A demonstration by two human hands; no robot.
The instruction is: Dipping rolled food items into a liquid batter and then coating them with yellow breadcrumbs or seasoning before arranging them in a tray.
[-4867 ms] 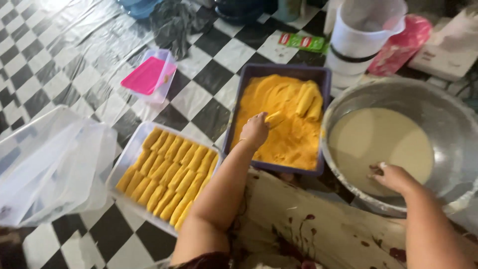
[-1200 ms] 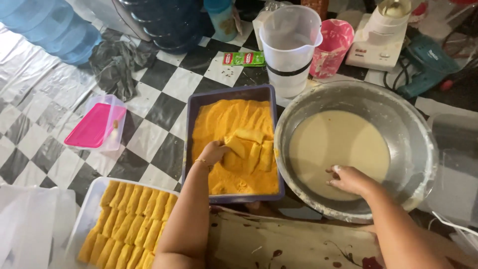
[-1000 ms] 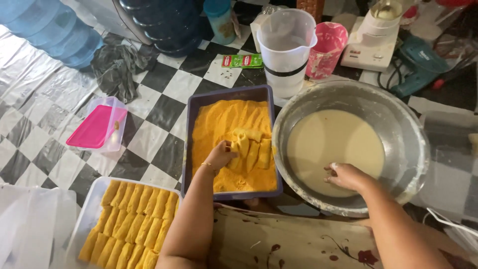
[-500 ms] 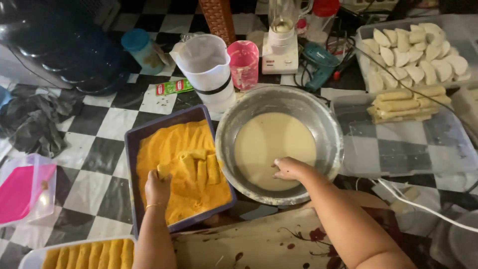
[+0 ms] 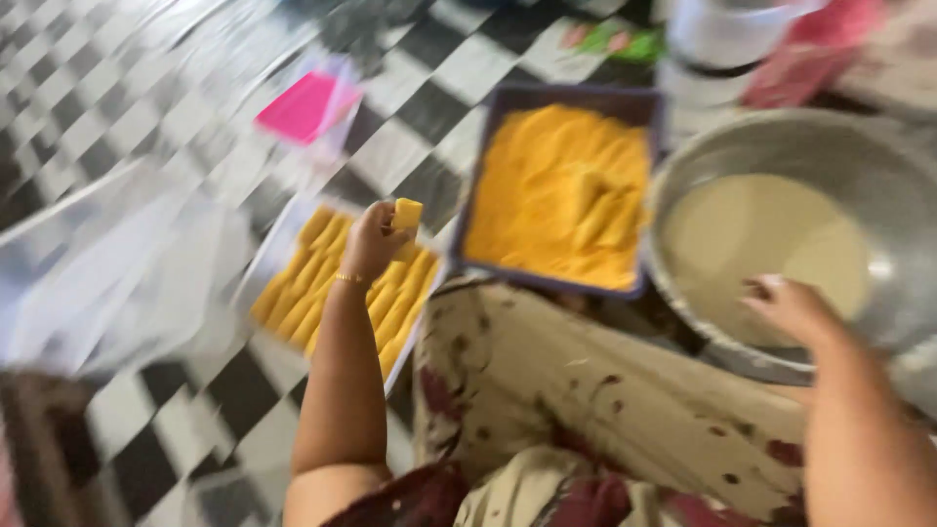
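My left hand (image 5: 371, 241) holds a yellow crumb-coated roll (image 5: 406, 219) above a white tray (image 5: 278, 250) filled with several coated rolls (image 5: 337, 293). To its right sits a dark rectangular tray of orange-yellow crumbs (image 5: 556, 190) with a few rolls lying in it. My right hand (image 5: 791, 307) rests at the near rim of a big metal bowl (image 5: 878, 166) of pale batter (image 5: 766, 244); its fingers are curled and nothing shows in them. The picture is blurred by motion.
A pink-lidded plastic box (image 5: 307, 102) lies on the black-and-white checked floor (image 5: 117, 107) under clear plastic sheeting (image 5: 107, 283). A white jug (image 5: 727, 44) and a pink container (image 5: 810, 59) stand beyond the crumb tray. A patterned cloth (image 5: 605, 400) covers my lap.
My left hand has lifted a coated roll out of the crumb tray and carried it left over the white tray. The view has swung back to the left. The right hand stays at the bowl.
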